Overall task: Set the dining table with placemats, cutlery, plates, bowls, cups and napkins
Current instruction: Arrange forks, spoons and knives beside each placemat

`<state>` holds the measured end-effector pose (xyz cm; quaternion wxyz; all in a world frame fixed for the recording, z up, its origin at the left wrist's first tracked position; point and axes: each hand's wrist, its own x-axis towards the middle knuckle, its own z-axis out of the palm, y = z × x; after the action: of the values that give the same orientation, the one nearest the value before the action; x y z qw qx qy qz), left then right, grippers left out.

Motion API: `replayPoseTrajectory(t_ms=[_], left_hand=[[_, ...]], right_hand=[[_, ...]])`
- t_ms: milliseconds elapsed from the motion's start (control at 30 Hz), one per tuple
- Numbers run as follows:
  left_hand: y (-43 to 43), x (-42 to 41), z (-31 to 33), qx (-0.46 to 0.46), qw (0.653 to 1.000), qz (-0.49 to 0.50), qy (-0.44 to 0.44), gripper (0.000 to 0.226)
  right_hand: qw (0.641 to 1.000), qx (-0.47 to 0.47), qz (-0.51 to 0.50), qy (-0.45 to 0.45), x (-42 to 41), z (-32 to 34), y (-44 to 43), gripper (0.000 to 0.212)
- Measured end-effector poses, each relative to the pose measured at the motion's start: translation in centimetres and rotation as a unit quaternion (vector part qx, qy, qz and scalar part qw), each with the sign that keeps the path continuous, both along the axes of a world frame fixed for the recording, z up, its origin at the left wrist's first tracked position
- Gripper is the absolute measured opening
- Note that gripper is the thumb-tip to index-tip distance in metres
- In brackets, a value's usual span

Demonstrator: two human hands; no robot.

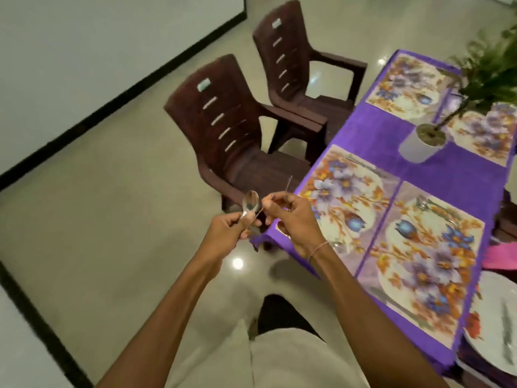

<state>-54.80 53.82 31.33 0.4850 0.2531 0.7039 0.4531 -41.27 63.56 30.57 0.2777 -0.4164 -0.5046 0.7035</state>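
Here, off the corner of the table (pixel 419 175), we are gripping a spoon (pixel 251 203) in our left hand (pixel 228 232), bowl up, long axis upright, while our right hand (pixel 295 222) is pinching a thin utensil (pixel 289 184).

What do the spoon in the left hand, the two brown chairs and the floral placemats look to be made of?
Spoon: polished metal, probably stainless steel; its bowl gives mirror-like reflections. Chairs: moulded plastic, dark brown with a faint wood-grain texture; one-piece shells with slotted backs. Placemats: likely printed plastic or laminated sheet, lying flat with a slight sheen; blur leaves this open.
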Motion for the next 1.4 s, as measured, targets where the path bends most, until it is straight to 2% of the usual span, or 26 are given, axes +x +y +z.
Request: replayPoseTrajectory(t_ms=[133, 200, 400, 533, 633, 800, 1067, 1200, 1400], left_hand=[[1.2, -7.3, -1.1, -0.018, 1.0, -0.01, 0.013, 0.041], [2.5, -11.5, -1.6, -0.03, 0.999, 0.004, 0.019, 0.039], [9.3, -25.4, -3.0, -0.059, 0.998, 0.029, 0.008, 0.044], [15.1, -33.5, -2.3, -0.069, 0.997, 0.037, 0.001, 0.034], [19.3, -38.7, -1.9, -0.042, 0.997, 0.059, 0.008, 0.023], [26.4, -45.0, -2.5, -0.03, 0.998, 0.054, 0.019, 0.021], [39.6, -56.9, -5.6, -0.056, 0.994, -0.087, 0.018, 0.018], [45.6, -63.5, -5.2, -0.036, 0.986, -0.159, 0.013, 0.019], [54.2, -69.7, -4.5, -0.051, 0.972, -0.227, 0.022, 0.019]], right_hand=[[1.0, -0.005, -0.022, -0.009, -6.9, -1.1, 2.2, 0.012], [0.999, -0.002, -0.046, -0.017, -10.4, -1.8, 4.2, 0.016], [0.993, -0.005, -0.115, 0.023, -20.5, -4.1, 11.5, 0.009], [0.991, -0.043, -0.123, 0.026, -27.1, -3.7, 16.0, 0.012], [0.99, -0.035, -0.135, -0.013, -31.3, -3.3, 19.0, 0.015], [0.978, -0.012, -0.205, -0.024, -36.4, -3.5, 23.0, 0.018], [0.934, 0.014, -0.354, -0.03, -46.7, -5.7, 30.4, 0.024], [0.91, 0.005, -0.413, -0.029, -53.8, -5.6, 34.1, 0.032], [0.882, 0.015, -0.458, -0.109, -60.7, -5.0, 39.5, 0.044]])
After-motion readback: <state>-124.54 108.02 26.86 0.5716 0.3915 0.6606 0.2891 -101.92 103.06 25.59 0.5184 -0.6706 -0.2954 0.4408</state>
